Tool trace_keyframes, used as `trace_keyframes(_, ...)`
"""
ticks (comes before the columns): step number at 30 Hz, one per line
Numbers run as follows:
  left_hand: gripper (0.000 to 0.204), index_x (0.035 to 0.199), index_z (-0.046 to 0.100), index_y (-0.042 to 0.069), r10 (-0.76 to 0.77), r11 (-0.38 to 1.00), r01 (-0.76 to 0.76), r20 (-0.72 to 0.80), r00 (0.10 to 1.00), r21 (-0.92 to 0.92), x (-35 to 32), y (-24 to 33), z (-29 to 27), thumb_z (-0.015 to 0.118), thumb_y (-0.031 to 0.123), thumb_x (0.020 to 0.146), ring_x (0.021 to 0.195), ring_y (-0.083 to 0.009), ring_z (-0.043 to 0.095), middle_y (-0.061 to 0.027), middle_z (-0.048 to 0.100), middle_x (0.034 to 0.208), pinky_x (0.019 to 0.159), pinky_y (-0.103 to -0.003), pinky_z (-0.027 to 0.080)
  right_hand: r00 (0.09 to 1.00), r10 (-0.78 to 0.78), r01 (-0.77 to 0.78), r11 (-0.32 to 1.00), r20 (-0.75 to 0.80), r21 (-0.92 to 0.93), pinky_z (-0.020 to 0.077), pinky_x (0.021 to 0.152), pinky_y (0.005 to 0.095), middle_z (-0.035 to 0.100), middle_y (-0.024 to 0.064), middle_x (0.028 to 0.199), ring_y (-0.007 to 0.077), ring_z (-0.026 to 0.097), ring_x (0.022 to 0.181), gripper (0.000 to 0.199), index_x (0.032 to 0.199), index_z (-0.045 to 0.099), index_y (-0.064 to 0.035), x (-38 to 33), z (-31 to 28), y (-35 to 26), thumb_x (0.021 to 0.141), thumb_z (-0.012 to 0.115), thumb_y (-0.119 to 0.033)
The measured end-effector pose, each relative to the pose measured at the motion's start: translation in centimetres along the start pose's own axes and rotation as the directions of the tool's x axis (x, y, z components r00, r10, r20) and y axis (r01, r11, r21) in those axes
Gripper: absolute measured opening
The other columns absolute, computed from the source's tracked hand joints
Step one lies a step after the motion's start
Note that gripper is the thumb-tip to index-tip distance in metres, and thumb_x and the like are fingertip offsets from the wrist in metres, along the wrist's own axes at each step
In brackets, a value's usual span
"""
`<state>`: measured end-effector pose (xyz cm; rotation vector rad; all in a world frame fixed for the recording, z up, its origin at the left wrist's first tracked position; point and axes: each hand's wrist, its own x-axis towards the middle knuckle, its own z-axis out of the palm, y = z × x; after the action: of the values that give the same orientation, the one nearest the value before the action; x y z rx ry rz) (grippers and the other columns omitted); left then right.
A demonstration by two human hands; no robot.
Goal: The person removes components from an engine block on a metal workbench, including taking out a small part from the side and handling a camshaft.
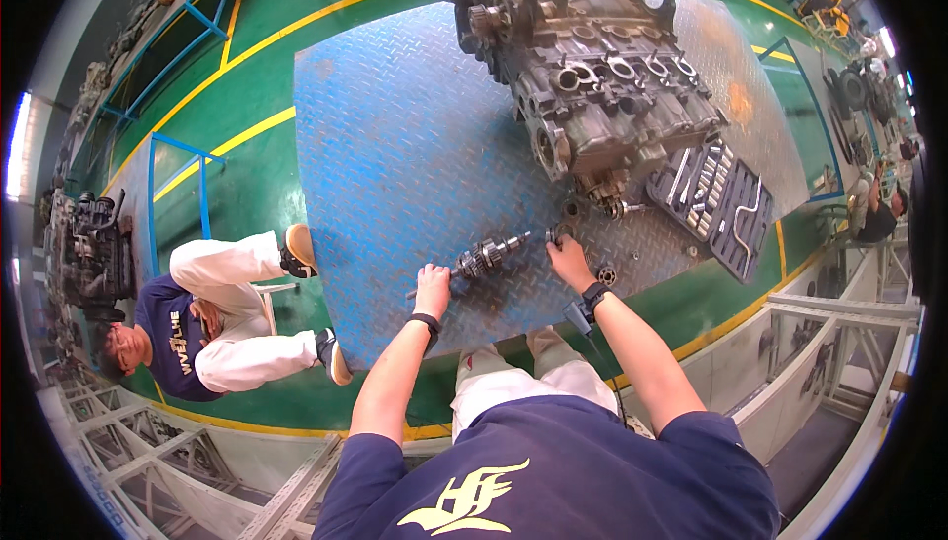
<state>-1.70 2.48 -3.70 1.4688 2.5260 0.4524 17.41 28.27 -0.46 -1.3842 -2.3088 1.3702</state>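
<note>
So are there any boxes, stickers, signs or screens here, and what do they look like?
Socket tool case: open on the blue steel plate, right of the engine block; dark grey tray of silver tools.
Shirt print: white lettering on the seated person's navy top, at left.
Shirt emblem: yellow winged shape on the wearer's navy back, bottom centre.
No signs or screens visible.

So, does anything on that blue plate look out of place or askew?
Mostly orderly. The engine block lies tilted on the blue checker plate, loose small parts scattered near the open socket set. Both hands, left hand and right hand, touch the gear shaft.
</note>
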Motion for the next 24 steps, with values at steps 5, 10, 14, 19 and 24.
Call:
trace_keyframes(5,0.015,0.086,0.059,0.003,0.018,0.999,-0.015,0.086,0.996,-0.036,-0.1,0.3,0.4,0.057,0.002,0.072,0.099,-0.0310,0.051,-0.0122,0.060,0.094,0.097,-0.046,0.034,0.996,-0.023,0.029,0.998,0.080,-0.063,0.0464,0.073,0.0454,0.061,0.0284,0.083,0.0424,0.059,0.084,0.030,0.091,0.056,0.0067,0.5,1.9,-1.8,0.074,0.060,-0.017)
trace_keyframes(10,0.024,0.096,0.059,0.000,-0.031,0.995,0.039,0.080,0.996,-0.093,-0.3,1.2,0.8,0.056,-0.002,0.071,0.112,-0.0327,0.046,-0.0158,0.056,0.112,0.106,-0.048,0.027,0.985,0.004,0.044,0.962,0.171,-0.271,0.0470,0.079,0.0457,0.061,0.0278,0.093,0.0415,0.058,0.090,0.034,0.098,0.053,0.0058,0.7,3.7,-2.2,0.071,0.060,-0.013)
trace_keyframes(14,0.034,0.106,0.053,-0.004,-0.066,0.996,0.069,0.044,0.997,-0.062,0.0,2.2,0.3,0.057,0.001,0.072,0.120,-0.0379,0.041,-0.0228,0.049,0.121,0.108,-0.048,0.024,0.963,0.010,0.057,0.969,0.268,-0.240,0.0469,0.081,0.0451,0.061,0.0265,0.095,0.0400,0.058,0.093,0.039,0.104,0.052,0.0048,0.8,3.4,-0.8,0.070,0.061,-0.013)
trace_keyframes(19,0.059,0.124,0.043,-0.006,-0.158,0.986,0.160,0.049,0.986,-0.047,-1.1,2.3,-1.2,0.063,0.007,0.070,0.126,-0.0389,0.035,-0.0245,0.043,0.128,0.109,-0.046,0.022,0.956,-0.062,0.079,0.996,0.288,-0.050,0.0468,0.078,0.0457,0.061,0.0229,0.095,0.0396,0.058,0.089,0.032,0.105,0.051,0.0027,-0.5,0.4,-0.8,0.074,0.055,-0.007)
trace_keyframes(24,0.071,0.129,0.038,-0.003,-0.286,0.958,0.286,0.002,0.958,-0.028,-3.6,1.9,-4.1,0.067,0.008,0.066,0.127,-0.0380,0.032,-0.0235,0.041,0.131,0.108,-0.044,0.024,0.918,-0.391,0.332,0.848,-0.064,-0.413,0.0457,0.074,0.0415,0.056,0.0172,0.089,0.0337,0.055,0.088,0.036,0.106,0.053,0.0004,-1.4,-4.2,1.2,0.071,0.057,0.000)
